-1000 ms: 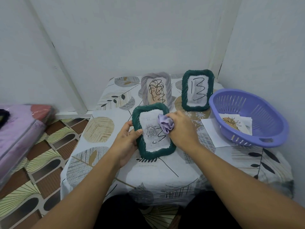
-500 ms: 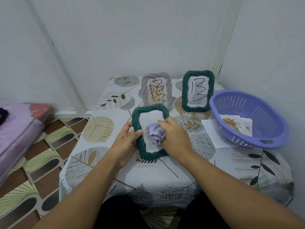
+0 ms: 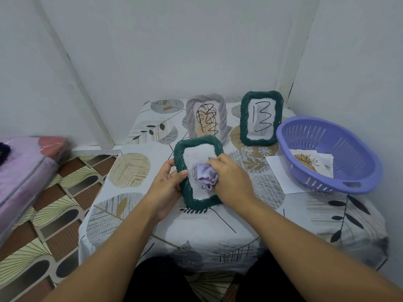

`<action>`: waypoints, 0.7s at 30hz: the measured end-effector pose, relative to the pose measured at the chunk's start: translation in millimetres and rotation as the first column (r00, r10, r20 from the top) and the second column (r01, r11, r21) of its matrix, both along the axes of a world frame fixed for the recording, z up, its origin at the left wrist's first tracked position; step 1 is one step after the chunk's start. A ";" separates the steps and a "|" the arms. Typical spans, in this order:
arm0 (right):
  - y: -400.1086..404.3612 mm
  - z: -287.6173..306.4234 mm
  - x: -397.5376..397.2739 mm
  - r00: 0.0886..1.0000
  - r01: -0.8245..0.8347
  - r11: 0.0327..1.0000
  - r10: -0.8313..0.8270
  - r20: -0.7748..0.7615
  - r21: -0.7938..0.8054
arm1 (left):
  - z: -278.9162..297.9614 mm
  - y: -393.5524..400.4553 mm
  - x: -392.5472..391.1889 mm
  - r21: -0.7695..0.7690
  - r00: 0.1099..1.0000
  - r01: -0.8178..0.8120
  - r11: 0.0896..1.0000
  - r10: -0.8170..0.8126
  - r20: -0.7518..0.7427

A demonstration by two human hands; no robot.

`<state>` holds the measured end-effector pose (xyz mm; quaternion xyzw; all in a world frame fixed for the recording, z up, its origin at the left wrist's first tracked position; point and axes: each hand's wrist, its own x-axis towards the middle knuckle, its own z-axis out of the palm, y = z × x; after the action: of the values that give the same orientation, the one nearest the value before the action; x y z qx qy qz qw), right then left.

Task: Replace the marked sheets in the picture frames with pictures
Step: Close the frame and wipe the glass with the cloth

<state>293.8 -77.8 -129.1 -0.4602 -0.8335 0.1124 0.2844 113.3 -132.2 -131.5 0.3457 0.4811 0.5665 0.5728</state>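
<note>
Leaf-patterned cloth surface: my left hand grips the green ribbed picture frame, my right hand presses a crumpled lilac cloth to it; beyond them, the grey ribbed frame and second green frame hold scribbled sheets.

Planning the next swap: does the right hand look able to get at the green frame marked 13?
Probably yes: the green frame marked 13 stands unobstructed beyond the right hand, though that hand holds a purple cloth.

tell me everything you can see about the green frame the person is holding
The near green frame has a dark green rope-twist border, plastic by its look, around a pale sheet with faint marks. It leans back, its lower edge near the tablecloth. The left hand grips its left edge; the right hand presses a crumpled lilac cloth on its front.
</note>
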 end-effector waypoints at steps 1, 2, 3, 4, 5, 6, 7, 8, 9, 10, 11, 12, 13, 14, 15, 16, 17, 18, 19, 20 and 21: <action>3.1 2.6 1.5 0.999 0.028 1.000 -0.029 -0.021 -0.002 | 0.6 -0.2 0.3 0.006 1.000 0.000 1.000 0.000 -0.006; 5.9 5.3 2.9 0.997 0.061 0.998 -0.061 -0.045 -0.005 | 0.8 -0.5 0.3 0.008 1.000 0.000 1.000 0.000 -0.011; 7.6 7.6 3.5 0.994 0.088 0.996 -0.088 -0.069 -0.003 | 0.9 -0.5 0.6 0.008 1.000 -0.001 1.000 0.001 -0.014; 7.8 7.8 2.5 0.992 0.098 0.995 -0.098 -0.084 -0.003 | 0.9 -0.3 0.7 0.006 1.000 -0.004 1.000 0.004 -0.016; 5.6 7.2 0.7 0.993 0.086 0.996 -0.086 -0.086 -0.001 | 0.7 -0.2 0.5 0.002 1.000 -0.006 1.000 0.006 -0.018; 1.7 5.3 -1.5 0.996 0.056 0.998 -0.056 -0.071 -0.002 | 0.3 0.0 0.3 -0.003 1.000 -0.009 1.000 0.009 -0.014; -2.5 2.0 -3.3 0.999 0.018 1.000 -0.018 -0.043 0.003 | -0.1 0.4 0.0 -0.010 1.000 -0.012 1.000 0.012 -0.008; -6.3 -0.3 -4.5 1.000 -0.013 1.000 0.014 -0.019 0.014 | -0.5 0.7 -0.2 -0.014 1.000 -0.013 1.000 0.013 -0.002; -7.9 -1.8 -4.2 1.000 -0.030 0.999 0.030 -0.004 0.016 | -0.8 0.9 -0.5 -0.017 1.000 -0.013 1.000 0.013 -0.002; -7.9 -0.8 -3.2 0.999 -0.032 0.999 0.032 -0.003 0.016 | -0.9 0.9 -0.6 -0.018 1.000 -0.010 1.000 0.010 -0.005; -5.9 1.6 -1.3 1.000 -0.023 1.000 0.023 -0.008 0.012 | -0.8 1.0 -0.5 -0.017 1.000 -0.009 1.000 0.009 -0.010; -3.0 4.6 0.7 1.000 -0.010 1.000 0.011 -0.015 0.012 | -0.8 0.9 -0.5 -0.015 1.000 -0.008 1.000 0.008 -0.014; 0.6 7.9 2.8 1.000 0.012 1.000 -0.012 -0.026 0.013 | -0.5 0.8 -0.3 -0.012 1.000 -0.007 1.000 0.007 -0.017; 4.7 10.9 4.6 0.998 0.044 0.999 -0.044 -0.040 0.013 | -0.4 0.9 -0.1 -0.008 1.000 -0.007 1.000 0.007 -0.018; 8.5 12.7 5.7 0.995 0.082 0.997 -0.081 -0.055 0.013 | -0.3 0.9 0.0 -0.006 1.000 -0.010 1.000 0.010 -0.020; 10.6 13.8 5.2 0.991 0.111 0.994 -0.110 -0.069 0.011 | 0.1 0.6 0.1 -0.003 1.000 -0.012 1.000 0.012 -0.023; 10.7 13.4 3.9 0.990 0.121 0.993 -0.120 -0.072 0.006 | 0.2 0.3 -0.2 -0.001 1.000 -0.012 1.000 0.012 -0.025; 8.4 12.0 2.5 0.992 0.108 0.994 -0.108 -0.066 -0.002 | -0.1 0.0 -0.6 -0.001 1.000 -0.011 1.000 0.011 -0.024; 5.6 9.6 2.1 0.995 0.086 0.996 -0.086 -0.051 -0.009 | -0.6 -0.1 -0.8 -0.002 1.000 -0.011 1.000 0.011 -0.019; 2.9 8.3 2.7 0.997 0.066 0.998 -0.067 -0.035 -0.008 | -0.9 -0.2 -0.9 -0.004 1.000 -0.010 1.000 0.010 -0.014; 2.0 8.1 4.5 0.998 0.056 0.998 -0.056 -0.023 -0.008 | -1.1 -0.1 -0.9 -0.004 1.000 -0.009 1.000 0.009 -0.009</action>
<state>298.4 -75.8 -121.0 -0.4829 -0.8165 0.1130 0.2955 112.4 -132.2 -132.6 0.3450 0.4865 0.5664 0.5687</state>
